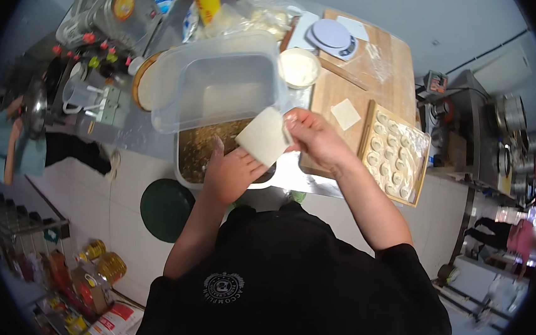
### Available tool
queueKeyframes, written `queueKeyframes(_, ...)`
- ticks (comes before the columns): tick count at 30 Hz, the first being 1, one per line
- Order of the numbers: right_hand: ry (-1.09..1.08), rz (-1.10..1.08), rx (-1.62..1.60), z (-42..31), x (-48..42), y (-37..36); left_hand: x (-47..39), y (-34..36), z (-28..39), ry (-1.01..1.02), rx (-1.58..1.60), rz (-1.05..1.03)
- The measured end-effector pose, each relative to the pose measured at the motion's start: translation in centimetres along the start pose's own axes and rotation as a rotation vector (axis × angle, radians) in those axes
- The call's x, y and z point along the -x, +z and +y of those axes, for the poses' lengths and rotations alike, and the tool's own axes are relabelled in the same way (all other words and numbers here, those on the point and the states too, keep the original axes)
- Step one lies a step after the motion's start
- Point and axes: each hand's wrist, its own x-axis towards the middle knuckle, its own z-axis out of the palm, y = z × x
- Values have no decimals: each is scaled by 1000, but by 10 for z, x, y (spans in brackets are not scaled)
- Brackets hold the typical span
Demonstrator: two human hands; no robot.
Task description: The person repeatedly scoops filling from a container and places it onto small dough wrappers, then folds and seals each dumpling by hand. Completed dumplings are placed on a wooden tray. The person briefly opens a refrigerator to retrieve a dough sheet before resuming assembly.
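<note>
A square dough wrapper [263, 136] is between my hands. The fingers of my left hand [233, 172] lie under its lower left part, thumb raised and apart. My right hand [315, 138] pinches its right corner. Below them stands a clear plastic tub [180, 172] of brown filling, partly covered by a translucent plastic lid or box [169, 98]. Another square wrapper [346, 114] lies on the wooden board [389, 63]. To the right, a wooden tray [371, 128] holds several rows of small filled dumplings [391, 141] on a floured surface.
A bowl of white contents [299, 68], a kitchen scale [331, 34] and a wooden rolling pin [344, 74] are at the back. A green round stool [166, 210] stands on the floor. One person [12, 142] is at the far left, another [517, 237] far right.
</note>
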Motion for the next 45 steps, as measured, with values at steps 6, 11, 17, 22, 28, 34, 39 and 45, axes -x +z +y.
queueKeyframes(6, -39, 82, 607, 47, -28, 48, 28, -11, 21, 105, -242, 146)
queueKeyframes(11, -241, -7, 1765, 66, -28, 57, 71, -13, 44, 281, -766, 741)
queueKeyframes(17, -25, -352, 2174, 94, -44, 64, 124, -10, 76, 528, -1333, 842)
queueKeyframes(22, -30, -233, 1824, 63, -39, 89, 148, -21, 91, 587, -1044, 810)
queueKeyframes(28, -117, 57, 1555, 102, -76, 112, 149, -38, 92, 653, -566, 678)
queueKeyframes(34, -54, 105, 1473, 142, -107, 110, 154, -47, 94, 663, -518, 621)
queueKeyframes(39, 102, 114, 1118, 146, -114, 96, 154, -42, 95, 668, -361, 559)
queueKeyframes(45, 373, 22, 488, 109, -84, 80, 149, -58, 93, 699, -178, 569)
